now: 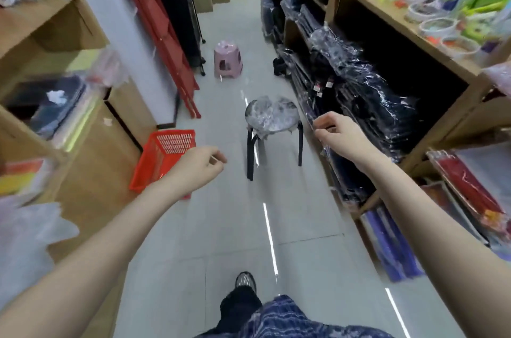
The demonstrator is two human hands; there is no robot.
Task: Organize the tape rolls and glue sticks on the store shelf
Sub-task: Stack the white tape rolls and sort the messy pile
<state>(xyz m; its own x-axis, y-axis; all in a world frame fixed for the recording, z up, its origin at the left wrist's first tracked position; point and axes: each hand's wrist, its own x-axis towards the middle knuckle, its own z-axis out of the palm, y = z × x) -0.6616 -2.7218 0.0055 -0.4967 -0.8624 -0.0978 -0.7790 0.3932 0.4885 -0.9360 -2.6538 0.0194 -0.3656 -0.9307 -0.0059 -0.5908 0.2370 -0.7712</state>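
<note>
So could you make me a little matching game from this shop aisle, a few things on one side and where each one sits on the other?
Things:
1. red basket
2. pink stool
3. black stool
4. round tubs

Places:
A. on the right-hand shelf
B. far down the aisle floor
C. on the floor against the left shelving
D. mid-aisle, just ahead of the hands

Pairs: 1-C, 2-B, 3-D, 4-A
</note>
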